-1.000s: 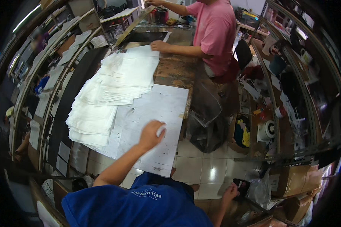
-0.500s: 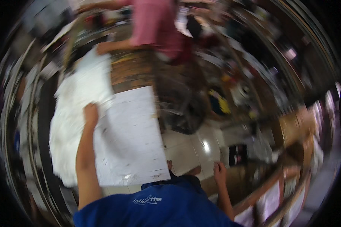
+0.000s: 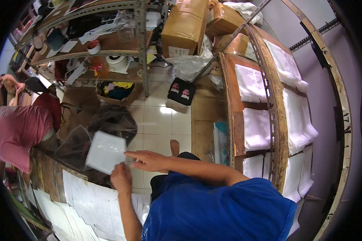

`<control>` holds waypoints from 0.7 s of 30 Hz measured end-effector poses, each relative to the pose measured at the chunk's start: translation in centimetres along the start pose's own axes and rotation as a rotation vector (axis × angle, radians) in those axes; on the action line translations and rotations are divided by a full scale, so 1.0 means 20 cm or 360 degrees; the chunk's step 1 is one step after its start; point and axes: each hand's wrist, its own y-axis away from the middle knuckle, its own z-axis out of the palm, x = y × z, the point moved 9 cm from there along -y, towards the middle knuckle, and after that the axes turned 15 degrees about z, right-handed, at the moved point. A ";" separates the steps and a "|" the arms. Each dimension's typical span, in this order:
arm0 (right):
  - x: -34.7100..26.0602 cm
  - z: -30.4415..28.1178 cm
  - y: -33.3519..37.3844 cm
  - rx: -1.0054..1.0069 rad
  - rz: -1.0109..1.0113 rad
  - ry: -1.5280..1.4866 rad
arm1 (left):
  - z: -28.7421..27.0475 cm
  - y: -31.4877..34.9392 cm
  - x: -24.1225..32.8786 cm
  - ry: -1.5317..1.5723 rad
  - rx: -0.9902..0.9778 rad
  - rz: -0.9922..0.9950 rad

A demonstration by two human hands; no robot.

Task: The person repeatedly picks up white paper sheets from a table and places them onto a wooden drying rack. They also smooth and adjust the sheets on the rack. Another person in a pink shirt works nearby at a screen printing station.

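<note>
A flat white square packet (image 3: 105, 152) with a slightly glossy face is held up at left of centre. My left hand (image 3: 121, 178) is closed on its lower right corner, the fingers a little blurred. At the packet's right edge is my right hand (image 3: 149, 160), its index finger stretched out toward the packet and the other fingers apart. Whether that fingertip touches the packet, I cannot tell. Below them, a large white sheet (image 3: 88, 201) lies on a worn wooden table (image 3: 48, 176), beside a pile of thin white sheets (image 3: 70, 221).
Wooden racks at right hold stacks of white sheets (image 3: 256, 124). A black folded item with pink print (image 3: 182, 91) lies near cardboard boxes (image 3: 184, 28). A cluttered metal-framed shelf (image 3: 88, 56) stands far left. Dark plastic sheeting (image 3: 112, 120) is heaped beside a bending person in pink (image 3: 20, 124).
My view has swung right, toward the racks. The left hand has left the white pile and now holds the square packet; the right hand has come across from the right to beside it.
</note>
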 end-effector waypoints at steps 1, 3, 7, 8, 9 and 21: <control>0.00 -0.05 0.00 0.0131 -0.0087 0.0133 | 0.07 -0.09 0.12 0.0088 -0.0016 0.0086; 0.13 -0.17 0.00 0.0274 0.0056 0.0145 | 0.19 -0.24 0.31 0.0139 -0.0126 0.0182; 0.44 -0.47 0.07 0.0436 0.0387 0.0138 | 0.34 -0.45 0.58 0.0511 -0.0127 0.0265; 0.50 -0.57 0.10 0.0509 0.0401 0.0106 | 0.37 -0.48 0.64 0.0589 -0.0158 0.0302; 0.59 -0.70 0.12 0.0559 0.0473 0.0035 | 0.40 -0.51 0.69 0.0672 -0.0206 0.0337; 1.55 -2.69 1.15 0.2264 0.0886 -0.0508 | 0.73 -0.24 0.46 0.0569 -0.0722 -0.0037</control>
